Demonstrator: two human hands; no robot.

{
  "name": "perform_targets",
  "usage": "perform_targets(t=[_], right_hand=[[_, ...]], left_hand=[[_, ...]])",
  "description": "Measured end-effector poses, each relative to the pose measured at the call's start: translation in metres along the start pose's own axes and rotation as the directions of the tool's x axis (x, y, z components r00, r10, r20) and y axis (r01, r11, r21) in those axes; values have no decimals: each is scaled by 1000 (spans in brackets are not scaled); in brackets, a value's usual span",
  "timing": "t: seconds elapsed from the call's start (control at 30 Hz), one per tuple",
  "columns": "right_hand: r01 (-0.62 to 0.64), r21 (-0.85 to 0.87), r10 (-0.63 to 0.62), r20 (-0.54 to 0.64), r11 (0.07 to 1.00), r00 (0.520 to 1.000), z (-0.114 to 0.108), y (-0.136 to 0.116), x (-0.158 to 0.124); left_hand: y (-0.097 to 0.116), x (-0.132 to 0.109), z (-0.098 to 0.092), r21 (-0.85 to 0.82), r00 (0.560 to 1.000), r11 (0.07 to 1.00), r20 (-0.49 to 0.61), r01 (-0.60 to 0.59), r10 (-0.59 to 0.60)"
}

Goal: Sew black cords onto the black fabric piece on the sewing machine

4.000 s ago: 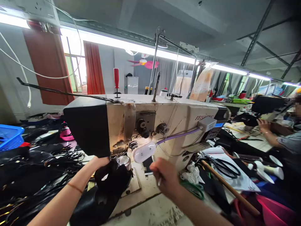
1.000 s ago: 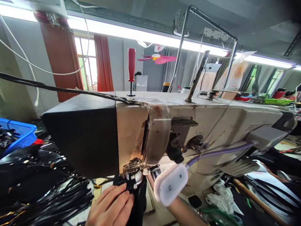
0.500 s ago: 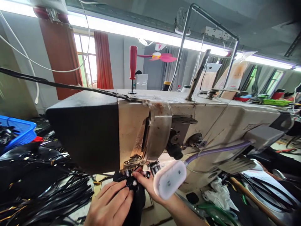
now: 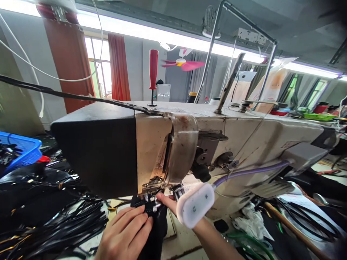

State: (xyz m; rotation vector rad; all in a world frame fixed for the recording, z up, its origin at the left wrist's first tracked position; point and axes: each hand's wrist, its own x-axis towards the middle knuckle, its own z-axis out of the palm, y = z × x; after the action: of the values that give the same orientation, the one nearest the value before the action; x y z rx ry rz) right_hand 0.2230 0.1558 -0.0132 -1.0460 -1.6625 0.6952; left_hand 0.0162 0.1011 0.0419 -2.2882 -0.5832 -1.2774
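Observation:
Under the head of a sewing machine (image 4: 154,141), a piece of black fabric (image 4: 155,231) lies on the bed and hangs toward me. My left hand (image 4: 126,231) has its fingers bent and close together on the fabric's left side, gripping it. Across from it, my right hand (image 4: 167,203) reaches in from the right, its fingertip at the fabric's edge beside the presser foot (image 4: 148,197). A white oval lamp (image 4: 195,206) on a purple flexible neck (image 4: 252,169) hides much of the right hand. A small pale patch shows on the fabric between the hands.
Black straps (image 4: 81,224) pile up at left, near a blue basket (image 4: 21,151). A red-handled screwdriver (image 4: 153,68) stands upright on the machine. At right lie crumpled white material (image 4: 253,220), a wooden stick (image 4: 292,227) and green-handled tools (image 4: 244,242).
My right fingers have shifted slightly at the fabric's edge, and more of the hand is now behind the lamp. My left hand stays almost in place. The view has tilted very slightly.

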Motion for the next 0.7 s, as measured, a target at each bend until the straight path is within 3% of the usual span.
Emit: perform_targets(t=[0.3,0.53,0.7], right_hand=[[1,-67,4,63,998,998,-15,-20,-27],[-85,-65,85,-7,994,996,-12,-7,-30],[-83,-52,83,-3,995,997,-11,-3,-33]], left_hand=[[-12,-1,3,-66,999,997,22,30,-29],[-11,3,3,-53,999,998,11,34,-33],[-13,-6,15,-84,994,996,-104,36,-44]])
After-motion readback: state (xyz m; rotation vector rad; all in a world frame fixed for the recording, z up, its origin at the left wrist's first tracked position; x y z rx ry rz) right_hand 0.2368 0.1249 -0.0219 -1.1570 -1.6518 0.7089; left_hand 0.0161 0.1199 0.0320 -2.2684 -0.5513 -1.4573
